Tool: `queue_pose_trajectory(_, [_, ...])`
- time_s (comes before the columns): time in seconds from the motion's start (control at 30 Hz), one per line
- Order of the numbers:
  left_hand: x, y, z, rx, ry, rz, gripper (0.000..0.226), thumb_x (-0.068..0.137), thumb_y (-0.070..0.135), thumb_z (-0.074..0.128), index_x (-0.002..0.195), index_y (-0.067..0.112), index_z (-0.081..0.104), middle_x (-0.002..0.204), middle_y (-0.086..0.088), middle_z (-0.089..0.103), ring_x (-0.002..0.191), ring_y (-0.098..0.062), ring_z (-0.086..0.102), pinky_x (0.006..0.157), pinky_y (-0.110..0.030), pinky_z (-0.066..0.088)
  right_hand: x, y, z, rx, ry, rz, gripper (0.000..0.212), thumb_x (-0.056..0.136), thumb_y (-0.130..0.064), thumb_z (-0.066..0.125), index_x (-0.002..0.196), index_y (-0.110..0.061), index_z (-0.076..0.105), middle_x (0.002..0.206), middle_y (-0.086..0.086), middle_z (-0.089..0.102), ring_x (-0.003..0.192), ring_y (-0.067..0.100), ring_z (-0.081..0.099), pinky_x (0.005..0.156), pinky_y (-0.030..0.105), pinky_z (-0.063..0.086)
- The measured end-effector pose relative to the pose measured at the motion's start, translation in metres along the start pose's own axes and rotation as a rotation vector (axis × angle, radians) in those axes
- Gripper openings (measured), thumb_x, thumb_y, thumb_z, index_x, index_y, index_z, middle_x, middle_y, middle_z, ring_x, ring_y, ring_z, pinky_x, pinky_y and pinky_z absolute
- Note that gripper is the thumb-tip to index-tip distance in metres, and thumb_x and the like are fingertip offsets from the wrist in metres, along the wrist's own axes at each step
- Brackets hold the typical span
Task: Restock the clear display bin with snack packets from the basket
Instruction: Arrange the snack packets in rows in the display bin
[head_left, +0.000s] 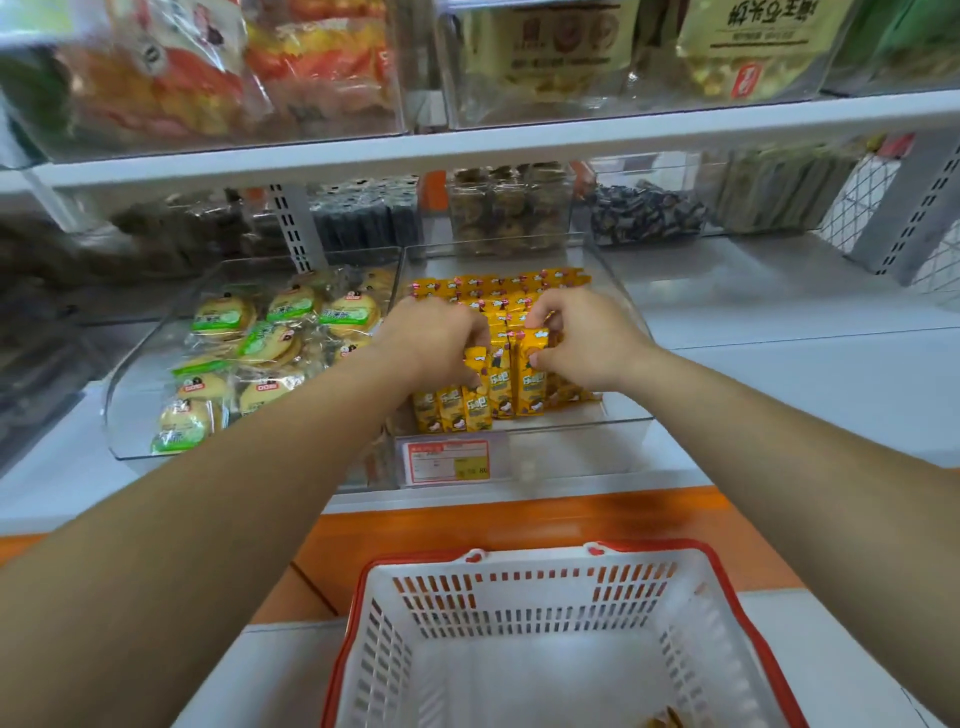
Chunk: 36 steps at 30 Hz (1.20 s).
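Within the bin (576, 428), right hand (587, 338) pinches packet (531, 384); long axis upright.

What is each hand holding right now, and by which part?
The left hand pinches a slim yellow snack packet near its top; the right hand pinches a second yellow packet by its top edge.

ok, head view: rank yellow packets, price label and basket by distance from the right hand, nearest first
1. yellow packets: pinched by the right hand, inside the bin.
2. price label: on the bin's front, lower left.
3. basket: farthest, below the shelf, nearest the camera.
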<state>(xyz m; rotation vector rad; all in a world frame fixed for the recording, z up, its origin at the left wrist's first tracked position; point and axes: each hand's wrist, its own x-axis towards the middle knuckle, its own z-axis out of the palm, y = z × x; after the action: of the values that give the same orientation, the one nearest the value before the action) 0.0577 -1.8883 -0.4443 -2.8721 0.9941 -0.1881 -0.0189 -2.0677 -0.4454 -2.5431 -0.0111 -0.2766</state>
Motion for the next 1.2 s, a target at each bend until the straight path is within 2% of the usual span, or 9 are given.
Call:
queue_pose_trajectory(0.13, [0.001, -0.001, 0.003, -0.026, 0.003, -0.044, 0.037, 0.076, 0.052, 0.082, 0.093, 0.036, 0.054, 0.093, 0.012, 0.057, 0.092, -0.017, 0.052, 0.075, -0.034, 0.037, 0.009, 0.009, 0.030, 0.141, -0.040, 0.046, 0.030, 0.077, -0.016, 0.084, 0.099, -0.023, 0.065, 0.083, -0.008, 0.059, 0.079, 0.014, 0.060, 0.065, 0.025, 0.043])
queue_pose_trajectory(0.27, [0.002, 0.002, 0.007, -0.041, -0.003, -0.080, 0.034, 0.077, 0.052, 0.081, 0.086, 0.036, 0.053, 0.088, 0.011, 0.056, 0.088, -0.018, 0.054, 0.071, -0.035, 0.045, 0.012, 0.012, 0.043, 0.154, -0.021, 0.008, 0.032, 0.076, -0.016, 0.084, 0.103, -0.022, 0.068, 0.078, -0.010, 0.060, 0.072, 0.007, 0.059, 0.058, 0.017, 0.043])
queue_pose_trajectory(0.37, [0.001, 0.003, 0.009, -0.047, 0.020, -0.073, 0.033, 0.079, 0.049, 0.080, 0.088, 0.035, 0.051, 0.088, 0.011, 0.055, 0.085, -0.018, 0.054, 0.068, -0.035, 0.046, 0.014, 0.012, 0.049, 0.155, 0.014, -0.007, 0.030, 0.078, -0.018, 0.083, 0.103, -0.023, 0.067, 0.079, -0.010, 0.061, 0.068, 0.001, 0.056, 0.058, 0.015, 0.040])
queue_pose_trajectory(0.57, [0.001, 0.002, 0.007, -0.111, -0.022, -0.080, 0.042, 0.078, 0.046, 0.082, 0.099, 0.032, 0.050, 0.091, 0.009, 0.056, 0.086, -0.019, 0.056, 0.066, -0.035, 0.043, 0.015, 0.014, 0.054, 0.079, 0.034, -0.036, 0.035, 0.076, -0.019, 0.084, 0.104, -0.021, 0.062, 0.081, -0.006, 0.058, 0.073, 0.012, 0.054, 0.057, 0.019, 0.037])
queue_pose_trajectory(0.73, [0.002, 0.001, 0.007, -0.113, -0.050, -0.059, 0.055, 0.074, 0.049, 0.084, 0.115, 0.031, 0.051, 0.109, 0.006, 0.058, 0.099, -0.019, 0.055, 0.074, -0.035, 0.047, 0.014, 0.012, 0.054, 0.096, 0.022, -0.019, 0.032, 0.080, -0.018, 0.081, 0.099, -0.016, 0.055, 0.076, 0.000, 0.063, 0.067, 0.016, 0.060, 0.059, 0.031, 0.048])
queue_pose_trajectory(0.9, [0.004, 0.008, 0.014, -0.049, -0.052, -0.036, 0.113, 0.063, 0.061, 0.087, 0.152, 0.021, 0.030, 0.150, -0.006, 0.036, 0.139, -0.029, 0.034, 0.109, -0.047, 0.044, 0.013, 0.010, 0.052, 0.161, -0.007, 0.046, 0.028, 0.080, -0.017, 0.081, 0.094, -0.014, 0.057, 0.080, 0.004, 0.067, 0.072, 0.022, 0.066, 0.071, 0.046, 0.059])
queue_pose_trajectory(1.0, [0.005, 0.011, 0.022, -0.076, -0.150, -0.067, 0.131, 0.061, 0.062, 0.088, 0.160, 0.025, 0.011, 0.164, -0.003, 0.020, 0.150, -0.030, 0.020, 0.118, -0.052, 0.034, 0.013, 0.010, 0.051, 0.187, -0.013, 0.061, 0.026, 0.080, -0.016, 0.081, 0.095, -0.014, 0.059, 0.079, 0.003, 0.068, 0.073, 0.020, 0.067, 0.071, 0.041, 0.058])
queue_pose_trajectory(1.1, [0.008, 0.010, 0.027, -0.061, -0.152, -0.080, 0.130, 0.061, 0.064, 0.087, 0.161, 0.031, 0.010, 0.167, 0.001, 0.017, 0.154, -0.028, 0.016, 0.120, -0.056, 0.030, 0.014, 0.012, 0.049, 0.186, -0.012, 0.056, 0.024, 0.080, -0.017, 0.081, 0.095, -0.017, 0.062, 0.077, 0.000, 0.069, 0.072, 0.015, 0.066, 0.067, 0.028, 0.053])
queue_pose_trajectory(1.2, [0.010, 0.010, 0.029, -0.054, -0.119, -0.076, 0.127, 0.062, 0.065, 0.086, 0.160, 0.031, 0.014, 0.167, 0.001, 0.021, 0.154, -0.027, 0.018, 0.120, -0.052, 0.032, 0.014, 0.015, 0.045, 0.164, -0.046, 0.032, 0.024, 0.081, -0.015, 0.079, 0.101, -0.018, 0.064, 0.078, -0.002, 0.071, 0.077, 0.013, 0.066, 0.070, 0.028, 0.051])
